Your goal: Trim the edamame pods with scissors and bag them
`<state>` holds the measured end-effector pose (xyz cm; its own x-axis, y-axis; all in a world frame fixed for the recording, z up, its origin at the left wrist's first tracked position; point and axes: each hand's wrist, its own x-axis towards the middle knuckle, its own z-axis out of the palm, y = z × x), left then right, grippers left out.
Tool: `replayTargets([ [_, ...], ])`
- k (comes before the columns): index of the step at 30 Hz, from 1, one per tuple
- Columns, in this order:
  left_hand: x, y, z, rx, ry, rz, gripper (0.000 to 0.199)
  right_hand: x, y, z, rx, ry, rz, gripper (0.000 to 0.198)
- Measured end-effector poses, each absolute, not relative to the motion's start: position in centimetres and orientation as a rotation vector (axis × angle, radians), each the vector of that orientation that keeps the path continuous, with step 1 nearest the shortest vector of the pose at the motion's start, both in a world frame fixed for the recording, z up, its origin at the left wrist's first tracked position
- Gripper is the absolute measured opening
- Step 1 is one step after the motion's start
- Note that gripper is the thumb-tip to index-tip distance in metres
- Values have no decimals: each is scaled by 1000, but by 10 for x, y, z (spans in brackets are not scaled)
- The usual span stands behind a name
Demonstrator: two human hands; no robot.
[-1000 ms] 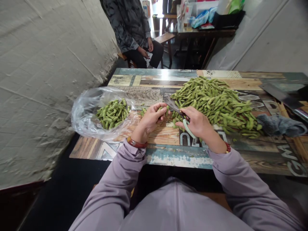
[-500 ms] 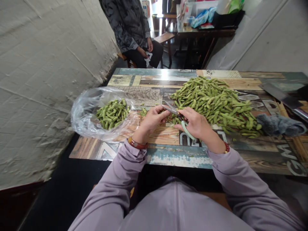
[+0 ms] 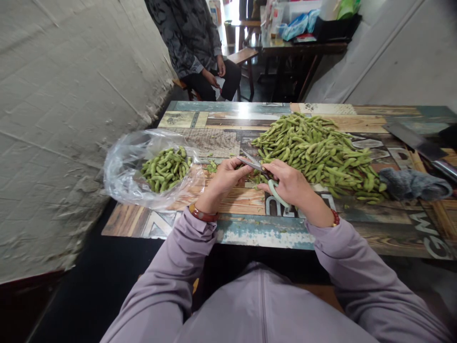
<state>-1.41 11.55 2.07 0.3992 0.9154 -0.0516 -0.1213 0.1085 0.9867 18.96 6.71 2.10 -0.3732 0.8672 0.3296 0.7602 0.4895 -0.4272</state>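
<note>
Indoors, your right hand (image 3: 290, 182) grips scissors (image 3: 254, 165), blades parted by your left hand (image 3: 225, 178), its hold impossible to tell; on the counter (image 3: 243, 202), bagged pods (image 3: 166, 170) lie left, piled pods (image 3: 314, 150) right.

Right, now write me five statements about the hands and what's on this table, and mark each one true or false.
1. The right hand holds the scissors, and the left hand is close to their blades. True.
2. The scissors' blades are fully shut. False: they stand apart.
3. Green pods lie inside the clear plastic bag. True.
4. The larger heap of pods is to the left of the bag. False: it is to the right of it.
5. A gray cloth lies by the right end of the larger heap. True.
</note>
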Motion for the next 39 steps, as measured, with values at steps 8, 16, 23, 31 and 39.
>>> replayTargets([
  [8, -15, 114, 29, 1142, 795, 830, 25, 190, 67, 21, -1314, -2240, 263, 34],
  [16, -17, 117, 25, 1132, 830, 845, 27, 192, 68, 16, -1331, -2229, 240, 34],
  [23, -19, 120, 30, 910, 906, 1012, 28, 193, 69, 18, -1427, -2108, 216, 43],
  [31, -21, 123, 31, 769, 850, 1041, 31, 189, 66, 19, -1454, -2109, 183, 47],
  [39, -13, 116, 27, 846, 826, 942, 31, 187, 65, 20, -1434, -2133, 167, 46],
])
